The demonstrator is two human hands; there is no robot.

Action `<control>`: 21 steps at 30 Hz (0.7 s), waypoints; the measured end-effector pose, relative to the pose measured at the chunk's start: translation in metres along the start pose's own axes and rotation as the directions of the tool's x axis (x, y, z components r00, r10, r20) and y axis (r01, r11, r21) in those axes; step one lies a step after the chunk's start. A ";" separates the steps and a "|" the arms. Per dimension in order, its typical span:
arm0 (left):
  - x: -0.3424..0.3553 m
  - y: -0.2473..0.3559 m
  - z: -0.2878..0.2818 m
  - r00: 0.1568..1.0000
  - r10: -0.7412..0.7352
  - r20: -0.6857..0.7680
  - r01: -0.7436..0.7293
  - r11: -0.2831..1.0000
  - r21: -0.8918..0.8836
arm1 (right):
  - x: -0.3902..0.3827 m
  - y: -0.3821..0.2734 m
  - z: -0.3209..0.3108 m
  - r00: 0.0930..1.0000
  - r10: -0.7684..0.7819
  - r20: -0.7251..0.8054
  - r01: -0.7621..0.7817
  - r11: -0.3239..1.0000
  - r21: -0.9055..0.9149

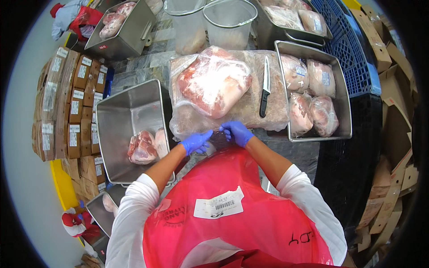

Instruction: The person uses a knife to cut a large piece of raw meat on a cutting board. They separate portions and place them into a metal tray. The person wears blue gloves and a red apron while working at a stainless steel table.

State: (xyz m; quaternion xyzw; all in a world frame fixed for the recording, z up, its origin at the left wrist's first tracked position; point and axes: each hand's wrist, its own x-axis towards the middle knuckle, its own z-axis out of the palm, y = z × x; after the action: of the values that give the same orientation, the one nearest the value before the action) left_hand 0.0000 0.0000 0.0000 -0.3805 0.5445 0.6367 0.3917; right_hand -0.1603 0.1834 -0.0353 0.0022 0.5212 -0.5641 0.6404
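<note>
A large cut of raw meat (214, 82), shiny under clear film, lies on a plastic-covered cutting board (263, 62) in front of me. My left hand (195, 143), in a blue glove, is at the board's near edge with its fingers apart. Close beside it, my right hand (237, 133) has its gloved fingers curled together by the plastic at that edge; what they hold, if anything, is hidden. To the right of the meat, a black-handled knife (265, 89) rests on the board, blade pointing away from me, touched by neither hand.
At the left stands a deep metal tub (129, 105) holding meat pieces (143, 148). A metal tub (344, 120) with several bagged cuts (321, 116) is at the right. Two clear bins (230, 29) stand beyond the board. Stacked boxes (73, 118) and people in red aprons are farther left.
</note>
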 end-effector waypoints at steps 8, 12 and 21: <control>0.038 0.028 0.039 0.983 0.180 -0.026 -0.171 0.867 -0.469 | -0.019 -0.015 0.005 0.980 0.129 0.154 -0.150 0.979 0.137; 0.047 0.024 0.032 0.945 0.219 -0.243 -0.274 0.936 -0.222 | 0.006 -0.002 -0.003 0.932 -0.159 -0.326 0.070 0.961 -0.267; 0.048 0.022 0.022 0.876 0.345 -0.336 -0.366 0.931 0.003 | 0.053 -0.075 -0.142 0.408 -0.540 -0.736 0.214 0.840 -0.498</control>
State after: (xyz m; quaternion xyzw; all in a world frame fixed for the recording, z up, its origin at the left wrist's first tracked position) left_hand -0.0404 0.0238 -0.0322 -0.3872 0.6435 0.6408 0.1593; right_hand -0.3183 0.2015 -0.0920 0.0547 0.8383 -0.5238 0.1408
